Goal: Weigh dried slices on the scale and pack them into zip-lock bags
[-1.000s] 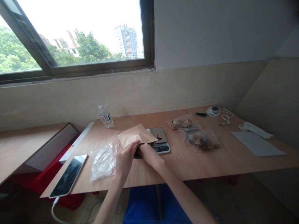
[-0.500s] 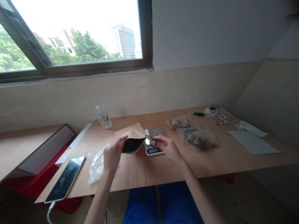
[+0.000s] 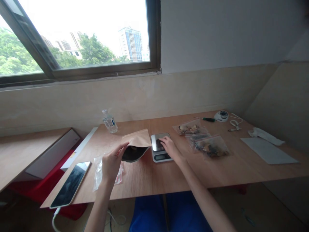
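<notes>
My left hand is closed on the edge of a brown paper pouch. The pouch is tilted with its mouth toward me, and its inside is dark. To the right of it sits a digital kitchen scale with a shiny metal plate. My right hand reaches over that plate with its fingertips close together. Something dark shows at the fingertips; whether it is a dried piece or a reflection I cannot make out. Beyond the right hand lie clear zip bags with dried brown slices inside.
A phone on a white cable lies at the left edge, near a clear plastic bag. A water bottle stands at the back. Farther right are a screwdriver, a dome camera and a white sheet.
My right hand has gone from beside the pouch mouth, where it held a dark dried piece, onto the scale's plate. My left hand still holds the pouch. The view has shifted slightly.
</notes>
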`<state>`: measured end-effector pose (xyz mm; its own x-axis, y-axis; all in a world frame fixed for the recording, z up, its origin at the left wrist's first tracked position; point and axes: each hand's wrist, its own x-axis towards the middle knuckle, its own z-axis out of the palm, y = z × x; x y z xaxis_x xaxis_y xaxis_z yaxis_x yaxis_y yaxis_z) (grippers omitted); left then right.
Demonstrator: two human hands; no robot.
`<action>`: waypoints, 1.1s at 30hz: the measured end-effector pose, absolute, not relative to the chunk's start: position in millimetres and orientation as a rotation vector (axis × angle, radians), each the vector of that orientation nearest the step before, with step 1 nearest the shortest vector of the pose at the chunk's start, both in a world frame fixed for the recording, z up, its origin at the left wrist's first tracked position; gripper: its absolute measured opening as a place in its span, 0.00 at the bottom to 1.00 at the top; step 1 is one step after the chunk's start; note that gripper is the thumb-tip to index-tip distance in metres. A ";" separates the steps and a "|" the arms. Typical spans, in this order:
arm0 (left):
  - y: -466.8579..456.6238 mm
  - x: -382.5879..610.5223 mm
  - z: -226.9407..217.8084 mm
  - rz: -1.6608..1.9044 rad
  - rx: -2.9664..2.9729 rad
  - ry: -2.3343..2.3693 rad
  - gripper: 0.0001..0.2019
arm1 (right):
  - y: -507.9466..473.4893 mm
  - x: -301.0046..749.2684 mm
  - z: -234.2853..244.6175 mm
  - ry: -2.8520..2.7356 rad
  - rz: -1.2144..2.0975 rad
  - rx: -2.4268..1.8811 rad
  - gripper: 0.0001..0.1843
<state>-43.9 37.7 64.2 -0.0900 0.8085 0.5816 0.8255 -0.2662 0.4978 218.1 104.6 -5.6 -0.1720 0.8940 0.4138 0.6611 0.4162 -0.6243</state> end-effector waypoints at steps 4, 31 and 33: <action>36.3 -42.6 64.0 -1.310 -2.107 -1.871 0.12 | 98.8 221.0 -5.9 -1.931 0.335 -1.318 0.16; 38.9 -12.2 54.0 -1.448 -2.012 -2.009 0.12 | 23.7 171.0 36.6 -2.021 0.323 -0.798 0.15; 37.9 -4.2 52.7 -1.502 -2.023 -2.014 0.11 | 17.3 155.1 41.7 -2.159 0.332 -0.795 0.17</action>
